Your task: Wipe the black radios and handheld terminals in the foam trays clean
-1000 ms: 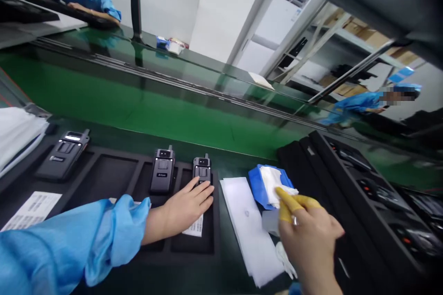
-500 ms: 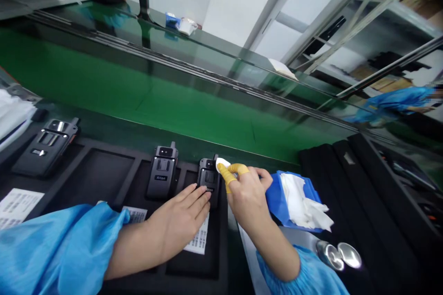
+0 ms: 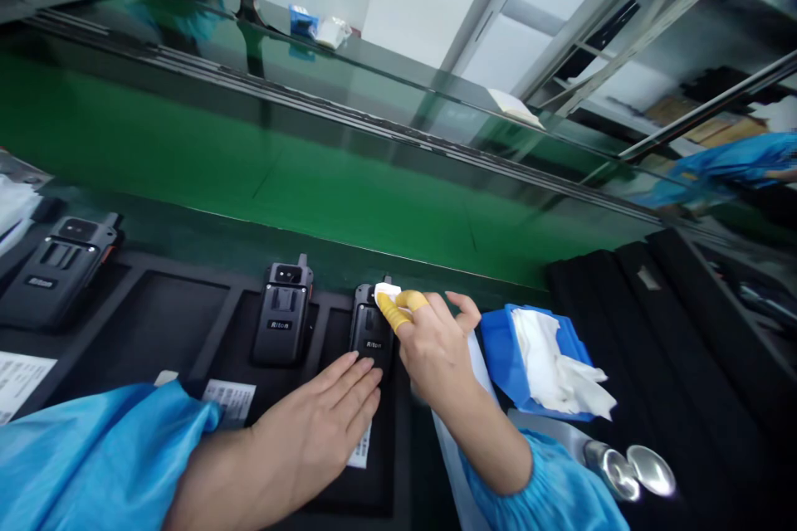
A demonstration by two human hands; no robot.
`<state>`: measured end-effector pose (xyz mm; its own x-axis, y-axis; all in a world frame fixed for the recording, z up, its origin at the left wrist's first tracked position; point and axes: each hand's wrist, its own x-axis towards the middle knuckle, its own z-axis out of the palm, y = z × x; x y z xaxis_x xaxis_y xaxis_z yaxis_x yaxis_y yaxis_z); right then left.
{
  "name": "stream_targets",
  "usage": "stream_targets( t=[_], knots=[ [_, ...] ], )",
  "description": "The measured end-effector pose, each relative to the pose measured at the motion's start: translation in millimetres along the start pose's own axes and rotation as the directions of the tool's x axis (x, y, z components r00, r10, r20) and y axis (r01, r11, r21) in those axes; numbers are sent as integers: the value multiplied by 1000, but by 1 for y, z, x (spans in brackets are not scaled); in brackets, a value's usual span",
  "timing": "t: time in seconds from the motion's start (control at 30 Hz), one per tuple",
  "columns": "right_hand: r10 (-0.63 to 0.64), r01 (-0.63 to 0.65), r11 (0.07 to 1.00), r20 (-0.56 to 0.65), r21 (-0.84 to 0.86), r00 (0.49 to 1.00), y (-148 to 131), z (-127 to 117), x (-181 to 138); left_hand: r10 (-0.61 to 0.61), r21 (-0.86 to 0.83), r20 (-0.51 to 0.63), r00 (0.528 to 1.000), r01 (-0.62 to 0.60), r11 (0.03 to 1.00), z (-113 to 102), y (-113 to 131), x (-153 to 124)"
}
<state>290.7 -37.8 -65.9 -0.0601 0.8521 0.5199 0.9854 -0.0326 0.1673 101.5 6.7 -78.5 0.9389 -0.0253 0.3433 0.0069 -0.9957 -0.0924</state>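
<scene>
Right hand [image 3: 436, 342] pinches a soft white wipe [image 3: 386, 289] on a boxy black handset [image 3: 369, 333] — left hand [image 3: 317, 425] flat, fingers [image 3: 352, 384] together.

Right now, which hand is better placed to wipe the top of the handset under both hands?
Probably the right hand: it holds a white wipe at the top of the handset. The left hand lies over the handset's lower end, better for steadying it.

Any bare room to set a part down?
Free: compartment between left handset and middle handset, behind the white tag; dark green strip beyond that compartment. Crowded: right handset, left hand over its near end, right hand holding white wipe at its top; blue tissue box to the right.
</scene>
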Motion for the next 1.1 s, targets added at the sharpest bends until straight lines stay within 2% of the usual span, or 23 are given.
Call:
stream_targets(
  t=[0.17, 0.33, 0.43, 0.57, 0.73, 0.97, 1.1],
  knots=[
    [20, -20, 1000, 1, 1, 1000, 2, 0, -6, -6, -7, -7, 1000, 6, 1000, 0, 0, 0],
    [7, -7, 1000, -52, 5, 999, -14, 2, 7, 0, -32, 54, 999, 1, 999, 0, -1, -1],
    [52, -53, 998, -54, -30, 997, -18, 3, 12, 4, -42, 71, 997, -1, 999, -1, -1, -1],
    [101, -103, 993, -23, -66, 995, -12, 3, 5, -4, -39, 58, 998, 6, 999, -2, -1, 1],
    [119, -122, 989, -44, -84, 992, -7, 0, -3, -6, -31, 49, 999, 7, 1000, -2, -1, 2],
    [65, -67, 998, -95, -16, 993, -20, 5, 15, 7, -30, 45, 999, -5, 1000, -2, -2, 2],
    [101, -103, 994, -70, -20, 992, -16, 7, 12, 13, -31, 50, 999, -11, 999, -2, -2, 1]
  ],
)
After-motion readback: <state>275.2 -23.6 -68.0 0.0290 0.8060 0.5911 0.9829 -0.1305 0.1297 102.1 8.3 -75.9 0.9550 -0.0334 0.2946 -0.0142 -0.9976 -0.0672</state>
